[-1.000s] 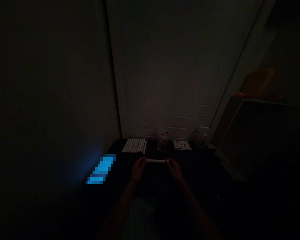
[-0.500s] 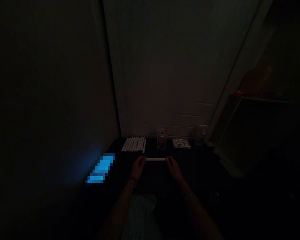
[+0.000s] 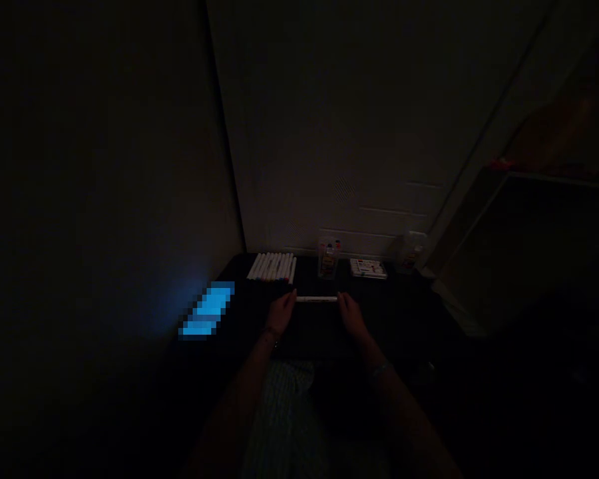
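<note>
A slim white marker lies level between my two hands, above the dark table. My left hand pinches its left end, and my right hand pinches its right end. Fingers of both hands are closed, though dim light hides their detail. Behind my left hand, several white markers lie side by side in a row, with coloured tips toward me. A clear case with a few markers in it stands upright behind the held one. To its right, a flat pack of markers lies on the table.
A second clear case stands at the back right, against the wall. A glowing blue, pixelated screen lies at the left of the dark table. On the right is a shelf with reddish items on top.
The view has tilted down slightly, so the table and everything on it sit higher in the picture. Both hands still hold the marker by its ends; its surface now shows a dark marking.
</note>
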`<state>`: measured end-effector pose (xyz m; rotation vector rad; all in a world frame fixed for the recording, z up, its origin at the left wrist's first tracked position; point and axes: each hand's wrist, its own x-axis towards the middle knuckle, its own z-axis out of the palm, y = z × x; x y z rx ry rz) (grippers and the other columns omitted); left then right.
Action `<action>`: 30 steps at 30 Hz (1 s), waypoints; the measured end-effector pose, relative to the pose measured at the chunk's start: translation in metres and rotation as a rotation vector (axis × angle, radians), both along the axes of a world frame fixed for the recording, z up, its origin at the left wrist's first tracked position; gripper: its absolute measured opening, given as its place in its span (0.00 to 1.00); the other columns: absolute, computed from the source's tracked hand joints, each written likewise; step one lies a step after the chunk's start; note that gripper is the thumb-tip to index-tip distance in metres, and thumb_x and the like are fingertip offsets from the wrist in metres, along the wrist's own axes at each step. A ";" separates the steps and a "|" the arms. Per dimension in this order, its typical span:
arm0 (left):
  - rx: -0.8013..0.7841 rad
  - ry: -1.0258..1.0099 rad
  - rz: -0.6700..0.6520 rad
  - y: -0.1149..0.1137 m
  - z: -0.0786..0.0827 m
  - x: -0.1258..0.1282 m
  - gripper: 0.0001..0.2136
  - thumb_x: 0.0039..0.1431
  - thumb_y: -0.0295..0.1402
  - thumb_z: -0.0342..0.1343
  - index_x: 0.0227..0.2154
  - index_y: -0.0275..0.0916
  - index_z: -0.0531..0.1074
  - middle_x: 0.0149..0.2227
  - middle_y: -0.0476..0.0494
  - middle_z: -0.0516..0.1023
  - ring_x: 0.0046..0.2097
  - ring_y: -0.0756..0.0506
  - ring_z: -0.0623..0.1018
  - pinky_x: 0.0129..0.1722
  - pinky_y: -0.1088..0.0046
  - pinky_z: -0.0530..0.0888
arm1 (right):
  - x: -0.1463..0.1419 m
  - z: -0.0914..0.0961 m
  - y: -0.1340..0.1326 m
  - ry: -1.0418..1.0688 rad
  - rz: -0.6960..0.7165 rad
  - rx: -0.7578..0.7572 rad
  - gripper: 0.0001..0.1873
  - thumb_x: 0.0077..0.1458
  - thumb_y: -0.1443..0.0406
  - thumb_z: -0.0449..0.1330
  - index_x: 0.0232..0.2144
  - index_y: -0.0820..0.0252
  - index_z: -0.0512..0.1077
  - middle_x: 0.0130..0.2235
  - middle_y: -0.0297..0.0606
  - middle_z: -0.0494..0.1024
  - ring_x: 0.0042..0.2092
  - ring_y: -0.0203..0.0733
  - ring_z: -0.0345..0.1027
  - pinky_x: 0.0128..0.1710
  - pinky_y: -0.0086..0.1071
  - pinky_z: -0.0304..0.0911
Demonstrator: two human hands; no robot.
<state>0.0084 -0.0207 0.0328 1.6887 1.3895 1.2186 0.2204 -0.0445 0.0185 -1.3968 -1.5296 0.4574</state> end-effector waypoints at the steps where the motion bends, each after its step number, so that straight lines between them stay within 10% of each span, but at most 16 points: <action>1: 0.000 0.001 0.000 -0.001 0.001 0.000 0.22 0.51 0.50 0.42 0.23 0.34 0.70 0.20 0.51 0.66 0.25 0.52 0.63 0.25 0.78 0.59 | 0.000 0.000 0.000 0.001 -0.002 0.003 0.20 0.57 0.54 0.41 0.30 0.60 0.66 0.28 0.35 0.70 0.31 0.35 0.62 0.32 0.26 0.55; 11: -0.017 0.008 0.094 -0.001 0.004 -0.003 0.24 0.52 0.52 0.39 0.14 0.37 0.60 0.15 0.53 0.60 0.22 0.52 0.62 0.22 0.77 0.56 | -0.005 0.007 0.000 0.019 0.013 -0.060 0.24 0.54 0.50 0.43 0.30 0.59 0.70 0.30 0.36 0.73 0.32 0.37 0.64 0.32 0.27 0.57; 30: 0.010 0.241 0.101 0.000 0.003 0.004 0.23 0.55 0.47 0.37 0.24 0.36 0.71 0.22 0.46 0.71 0.26 0.50 0.67 0.26 0.76 0.59 | -0.007 0.012 0.001 -0.131 -0.188 -0.203 0.32 0.56 0.48 0.36 0.26 0.59 0.73 0.28 0.43 0.75 0.30 0.41 0.67 0.29 0.29 0.54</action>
